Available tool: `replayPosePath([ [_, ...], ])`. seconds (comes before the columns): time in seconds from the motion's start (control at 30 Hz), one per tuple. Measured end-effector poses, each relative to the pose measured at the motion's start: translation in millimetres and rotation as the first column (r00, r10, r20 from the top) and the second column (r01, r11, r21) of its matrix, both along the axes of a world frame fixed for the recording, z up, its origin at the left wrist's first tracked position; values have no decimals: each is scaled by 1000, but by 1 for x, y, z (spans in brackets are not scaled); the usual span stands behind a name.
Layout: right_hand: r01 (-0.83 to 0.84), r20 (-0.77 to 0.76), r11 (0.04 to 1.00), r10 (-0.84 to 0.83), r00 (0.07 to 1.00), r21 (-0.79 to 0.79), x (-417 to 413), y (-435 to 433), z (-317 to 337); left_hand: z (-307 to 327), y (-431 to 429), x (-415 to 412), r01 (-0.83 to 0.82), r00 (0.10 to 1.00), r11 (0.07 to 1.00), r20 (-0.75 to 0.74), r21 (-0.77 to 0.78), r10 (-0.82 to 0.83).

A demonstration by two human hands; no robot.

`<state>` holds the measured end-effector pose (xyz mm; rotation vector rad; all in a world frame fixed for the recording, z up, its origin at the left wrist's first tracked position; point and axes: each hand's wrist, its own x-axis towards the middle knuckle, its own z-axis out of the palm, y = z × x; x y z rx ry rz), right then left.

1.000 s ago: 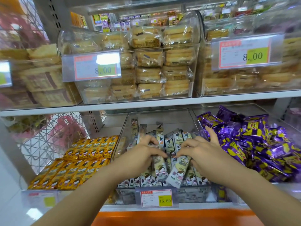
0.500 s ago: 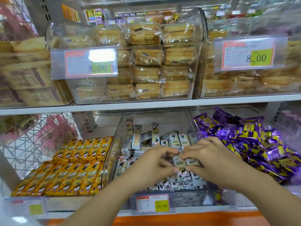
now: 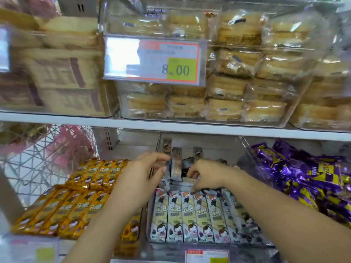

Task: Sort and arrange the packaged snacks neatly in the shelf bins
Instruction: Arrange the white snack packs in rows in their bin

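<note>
A clear middle bin (image 3: 158,145) on the lower shelf holds white snack bars with cartoon figures; a tidy front row (image 3: 191,217) lies side by side. Behind it, loose bars stand or lean at the back. My left hand (image 3: 144,173) reaches into the bin and its fingers pinch an upright bar (image 3: 176,164). My right hand (image 3: 207,175) is beside it, fingers curled down on bars (image 3: 187,180) lying in the middle of the bin. What lies under the right palm is hidden.
Yellow snack bars (image 3: 76,198) fill the bin on the left in neat rows. Purple wrapped snacks (image 3: 307,177) are heaped in the bin on the right. Above the white shelf board (image 3: 171,128), clear bins hold wrapped cakes behind an 8.00 price tag (image 3: 154,60).
Both hands have moved from the front of the bin to the loose bars farther back. The front row now lies straight. The camera has come closer and tilted left.
</note>
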<state>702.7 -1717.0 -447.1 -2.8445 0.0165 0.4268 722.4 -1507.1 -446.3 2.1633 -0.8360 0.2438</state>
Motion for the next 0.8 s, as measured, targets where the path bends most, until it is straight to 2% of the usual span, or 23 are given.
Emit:
replayPosePath([
  [0.17,-34,-86,999,32,996,-32,12,0,-4,-2,7,5,50,998,999,-23,-12,-51],
  [0.23,-24,-76,1000,23,997,-6,14,-2,-3,-2,7,6,62,997,998,-33,-20,-63],
  [0.33,-31,-27,998,29,999,-53,15,-6,-3,-2,6,4,79,996,996,-40,-36,-80],
  [0.5,-69,-68,993,63,996,-93,12,-8,-7,-3,6,3,90,995,995,-47,-53,-93],
  [0.63,-54,28,990,58,998,-128,13,-6,-8,-2,5,3,91,994,995,-48,-52,-93],
  [0.8,32,262,992,2,965,-124,-1,-18,15,0,5,4,102,993,993,-56,-55,-105],
])
